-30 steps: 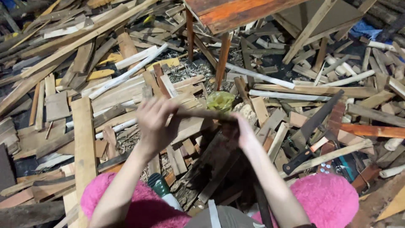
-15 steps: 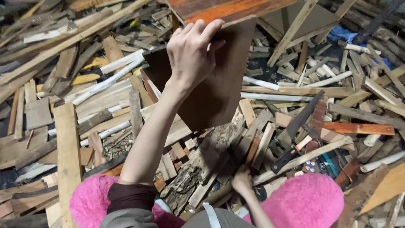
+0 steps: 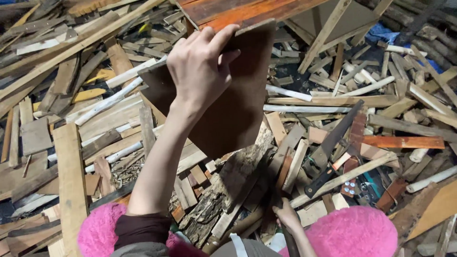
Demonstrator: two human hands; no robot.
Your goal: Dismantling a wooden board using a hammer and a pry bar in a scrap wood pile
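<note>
We hold a thin dark-brown board (image 3: 238,100) at upper centre of frame, flat face toward us, tilted, edges worn. Left hand (image 3: 200,71) grip closed over its top edge. Right hand (image 3: 288,216), bottom centre, closed on a dark handle (image 3: 290,242). Versus half a second ago: board barely shifted, right hand still low.

left hand (image 3: 202,71) raised, arm outstretched, fingers curled in tight grip; right hand (image 3: 287,215) low (fist closed).
</note>
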